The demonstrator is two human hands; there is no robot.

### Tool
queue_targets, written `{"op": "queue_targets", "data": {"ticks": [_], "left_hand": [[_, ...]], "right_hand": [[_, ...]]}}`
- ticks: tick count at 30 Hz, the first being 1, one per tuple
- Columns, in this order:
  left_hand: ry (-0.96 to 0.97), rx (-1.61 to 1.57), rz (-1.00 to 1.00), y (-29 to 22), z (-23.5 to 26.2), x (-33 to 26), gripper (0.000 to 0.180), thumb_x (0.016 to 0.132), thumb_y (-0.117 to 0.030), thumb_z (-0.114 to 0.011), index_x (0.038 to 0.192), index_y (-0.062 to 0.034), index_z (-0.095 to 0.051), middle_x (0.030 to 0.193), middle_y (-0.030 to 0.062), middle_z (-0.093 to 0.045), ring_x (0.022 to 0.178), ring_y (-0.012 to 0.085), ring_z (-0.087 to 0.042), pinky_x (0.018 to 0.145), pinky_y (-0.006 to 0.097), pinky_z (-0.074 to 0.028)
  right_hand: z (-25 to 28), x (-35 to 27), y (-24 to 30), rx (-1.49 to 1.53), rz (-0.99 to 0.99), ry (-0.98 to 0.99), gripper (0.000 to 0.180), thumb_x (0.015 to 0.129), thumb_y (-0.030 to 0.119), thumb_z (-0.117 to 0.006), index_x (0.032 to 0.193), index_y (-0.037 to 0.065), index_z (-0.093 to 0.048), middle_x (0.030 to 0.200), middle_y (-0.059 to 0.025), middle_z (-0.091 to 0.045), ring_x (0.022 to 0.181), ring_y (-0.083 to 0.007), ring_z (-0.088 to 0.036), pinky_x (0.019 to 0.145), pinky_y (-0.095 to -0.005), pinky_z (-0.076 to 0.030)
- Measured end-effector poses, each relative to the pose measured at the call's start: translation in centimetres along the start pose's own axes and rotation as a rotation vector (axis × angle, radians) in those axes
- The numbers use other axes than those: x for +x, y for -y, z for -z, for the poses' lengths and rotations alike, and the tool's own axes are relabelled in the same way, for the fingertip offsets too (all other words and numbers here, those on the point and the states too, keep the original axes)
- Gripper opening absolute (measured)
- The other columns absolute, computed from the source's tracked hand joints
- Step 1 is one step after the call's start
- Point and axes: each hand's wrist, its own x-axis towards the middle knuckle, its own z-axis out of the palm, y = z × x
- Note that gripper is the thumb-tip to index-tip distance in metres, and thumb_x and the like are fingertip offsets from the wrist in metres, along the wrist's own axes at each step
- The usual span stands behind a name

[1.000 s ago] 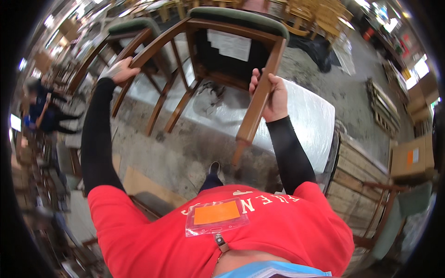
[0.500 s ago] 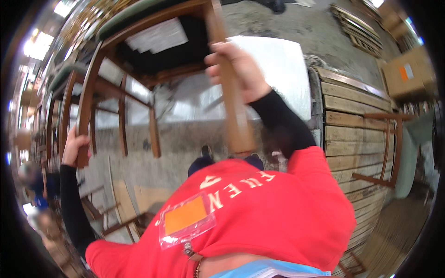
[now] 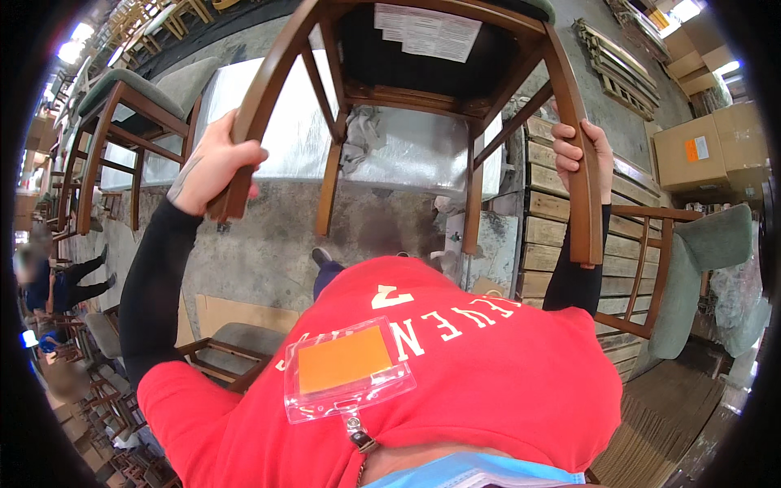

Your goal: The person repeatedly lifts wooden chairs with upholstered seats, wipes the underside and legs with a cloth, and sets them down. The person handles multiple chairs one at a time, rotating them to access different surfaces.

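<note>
You are holding a wooden chair point(image 3: 423, 89) upside-down in front of you, raised to about chest height, its legs pointing back toward you and the dark underside of the seat, with a white paper label point(image 3: 429, 31), facing the camera. Below it a table wrapped in silvery plastic point(image 3: 407, 150) is standing on the concrete floor. To your left a second chair with a grey-green cushion point(image 3: 130, 114) is standing upright; to your right a stack of wooden pallets point(image 3: 561, 220) is sitting beside another padded chair point(image 3: 700, 268), with cardboard boxes point(image 3: 708, 146) behind.

Your left hand point(image 3: 213, 167) is wrapping fully around the curved left leg near its end, fingers closed over the wood, thumb on the near side. Your right hand point(image 3: 584, 154) is gripping the straight right leg partway along, fingers curled tight around it. A clear badge sleeve with an orange card point(image 3: 346, 362) is hanging on your red shirt.
</note>
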Motion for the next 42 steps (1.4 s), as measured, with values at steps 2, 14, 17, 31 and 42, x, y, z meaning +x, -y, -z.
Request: {"op": "queue_targets", "data": {"ticks": [2,14,17,31,42], "left_hand": [[0.031,-0.034,-0.002,-0.5,-1.1,1.5,0.050,0.083,-0.017,-0.068,0.125,0.0025,-0.050,0.079,0.0056,-0.056,0.056,0.0134,-0.059,0.046,0.028,-0.053],[0.204,-0.639,0.136,1.5,-0.2,1.3,0.030,0.091,-0.022,-0.070,0.107,-0.0060,-0.050,0.082,0.0051,-0.060,0.051,0.0143,-0.061,0.042,0.030,-0.052],[0.206,-0.662,0.125,0.6,-0.5,1.1,0.049,0.093,-0.022,-0.067,0.133,0.0003,-0.048,0.085,0.0074,-0.059,0.050,0.0155,-0.059,0.042,0.031,-0.049],[0.250,-0.801,0.057,3.0,0.1,1.2,0.035,0.092,-0.019,-0.068,0.119,-0.0065,-0.048,0.080,0.0063,-0.058,0.050,0.0175,-0.059,0.040,0.032,-0.048],[-0.104,-0.774,-0.205,7.8,-0.6,0.3,0.053,0.100,-0.026,-0.057,0.146,-0.0024,-0.042,0.123,0.0144,-0.060,0.111,0.0196,-0.063,0.077,0.034,-0.056]], "right_hand": [[1.4,-0.2,1.0,0.061,-0.003,0.014,0.051,0.103,0.025,-0.053,0.145,0.000,-0.038,0.092,-0.0025,-0.048,0.067,-0.0079,-0.047,0.053,-0.0225,-0.044],[8.8,16.5,-27.2,-1.217,-0.060,-0.216,0.068,0.083,0.033,-0.079,0.138,0.002,-0.054,0.114,-0.0162,-0.069,0.103,-0.0312,-0.069,0.085,-0.0400,-0.058],[8.6,25.3,-31.1,-1.895,0.113,-0.066,0.111,0.066,0.036,-0.089,0.156,0.008,-0.029,0.158,-0.0247,-0.031,0.142,-0.0430,-0.036,0.115,-0.0481,-0.038],[17.4,6.1,-28.3,-0.404,-0.500,-0.489,0.050,0.097,0.044,-0.053,0.130,0.008,-0.064,0.126,-0.0109,-0.069,0.113,-0.0261,-0.065,0.098,-0.0426,-0.051],[0.9,7.7,-36.9,0.072,-0.530,-0.015,0.068,0.097,0.059,-0.041,0.144,0.010,-0.052,0.146,-0.0096,-0.055,0.125,-0.0317,-0.059,0.108,-0.0506,-0.045]]}}
